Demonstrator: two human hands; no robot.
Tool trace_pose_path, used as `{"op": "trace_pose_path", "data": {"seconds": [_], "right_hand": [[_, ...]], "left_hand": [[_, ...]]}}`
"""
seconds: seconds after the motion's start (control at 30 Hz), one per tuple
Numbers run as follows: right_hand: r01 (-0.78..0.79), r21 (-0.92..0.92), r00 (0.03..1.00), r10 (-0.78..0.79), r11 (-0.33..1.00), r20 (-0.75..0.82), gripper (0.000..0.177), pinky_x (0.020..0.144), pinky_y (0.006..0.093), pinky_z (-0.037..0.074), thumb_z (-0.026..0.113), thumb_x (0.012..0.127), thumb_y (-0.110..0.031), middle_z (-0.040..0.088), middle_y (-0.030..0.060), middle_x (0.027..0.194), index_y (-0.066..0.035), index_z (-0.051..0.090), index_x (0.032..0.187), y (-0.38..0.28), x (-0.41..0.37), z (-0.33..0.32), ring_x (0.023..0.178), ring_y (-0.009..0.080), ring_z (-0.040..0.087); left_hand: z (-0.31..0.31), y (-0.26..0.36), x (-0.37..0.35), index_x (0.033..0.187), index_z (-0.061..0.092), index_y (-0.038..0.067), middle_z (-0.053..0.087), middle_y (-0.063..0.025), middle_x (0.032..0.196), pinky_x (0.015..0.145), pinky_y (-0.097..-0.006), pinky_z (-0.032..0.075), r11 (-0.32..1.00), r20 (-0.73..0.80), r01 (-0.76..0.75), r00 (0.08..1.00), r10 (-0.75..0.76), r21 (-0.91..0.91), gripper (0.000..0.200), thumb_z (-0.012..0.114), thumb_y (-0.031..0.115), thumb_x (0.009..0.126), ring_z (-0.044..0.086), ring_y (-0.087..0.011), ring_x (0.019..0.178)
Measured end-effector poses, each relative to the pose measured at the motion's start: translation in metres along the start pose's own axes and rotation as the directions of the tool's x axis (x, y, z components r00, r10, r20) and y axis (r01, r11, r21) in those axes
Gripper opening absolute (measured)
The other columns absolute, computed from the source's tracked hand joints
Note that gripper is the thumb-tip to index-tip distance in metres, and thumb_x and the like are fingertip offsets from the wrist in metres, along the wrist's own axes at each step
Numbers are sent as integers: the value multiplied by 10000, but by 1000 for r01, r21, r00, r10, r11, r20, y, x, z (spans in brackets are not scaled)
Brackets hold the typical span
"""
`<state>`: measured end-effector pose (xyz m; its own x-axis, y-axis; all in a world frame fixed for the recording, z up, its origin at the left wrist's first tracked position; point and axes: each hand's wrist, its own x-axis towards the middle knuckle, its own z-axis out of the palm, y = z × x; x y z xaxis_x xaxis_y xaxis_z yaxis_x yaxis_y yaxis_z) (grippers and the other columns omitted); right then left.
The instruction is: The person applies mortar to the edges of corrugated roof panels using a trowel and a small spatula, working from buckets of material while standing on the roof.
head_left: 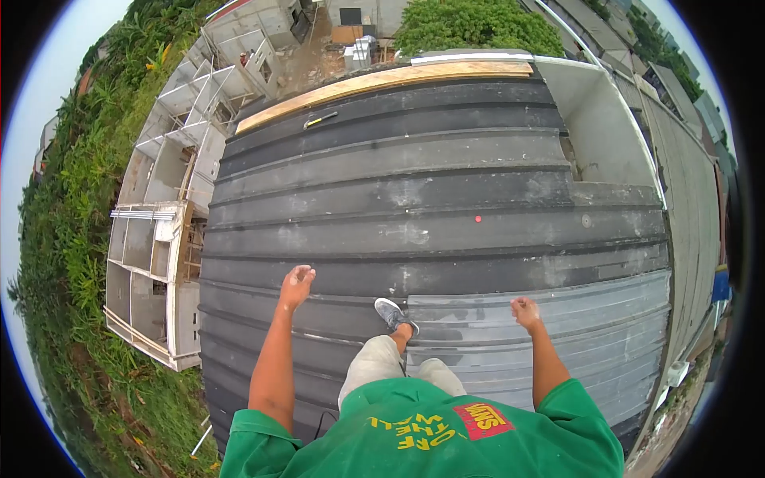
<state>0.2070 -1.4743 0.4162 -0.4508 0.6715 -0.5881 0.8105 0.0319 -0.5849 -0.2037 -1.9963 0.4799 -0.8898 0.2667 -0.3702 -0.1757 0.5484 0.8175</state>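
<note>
My left hand (296, 287) hangs in the air over the dark ribbed roof sheets (335, 231), its fingers loosely bent with nothing in them. On the other side my right hand (525, 312) is above a lighter grey stretch of roofing (590, 319), also empty, fingers loosely curled and a little apart. Pale dust marks both hands. One shoe (390, 312) is planted on the roof between them. Far from both hands, a hammer (321, 119) with a yellow and black handle lies near the roof's far edge.
Long wooden planks (382, 86) run along the far edge. A red spot (478, 219) and a round grey mark (586, 221) show on the sheets. At right stands a concrete wall (598, 119); at left the roof drops to unfinished walled rooms (171, 167).
</note>
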Motion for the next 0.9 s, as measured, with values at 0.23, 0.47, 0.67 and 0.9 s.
{"op": "trace_pose_path", "data": {"seconds": [0.23,0.47,0.67,0.9], "right_hand": [[423,-810,769,313,407,558,370,886,428,517,408,976,-321,660,51,1163,-271,550,1314,107,-128,20,1043,201,645],[-228,-702,714,606,674,350,396,807,449,521,682,778,-249,668,78,1023,-161,572,1148,56,-69,22,999,277,642],[304,-411,871,-76,860,485,244,684,374,514,643,884,-332,644,-6,807,-138,608,1028,-16,210,31,753,147,626],[-90,271,960,10,958,281,335,637,277,509,659,884,-387,639,-20,877,-101,629,1055,-399,306,28,765,92,596]], "left_hand": [[94,153,117,1130,612,-13,679,-117,1034,882,-313,476,987,129,-146,980,154,-68,408,663,309,884,630,-189,983],[145,140,87,1191,601,-14,661,-182,1136,918,-349,477,998,568,42,821,-60,44,508,672,369,865,624,-264,1069],[56,94,202,1097,644,-15,683,-144,1063,886,-338,489,977,-12,206,978,-206,61,404,689,310,862,641,-229,1009],[-9,77,218,1003,620,49,609,-29,792,494,-305,449,743,-158,656,726,-669,-134,248,648,272,897,558,-122,631]]}}
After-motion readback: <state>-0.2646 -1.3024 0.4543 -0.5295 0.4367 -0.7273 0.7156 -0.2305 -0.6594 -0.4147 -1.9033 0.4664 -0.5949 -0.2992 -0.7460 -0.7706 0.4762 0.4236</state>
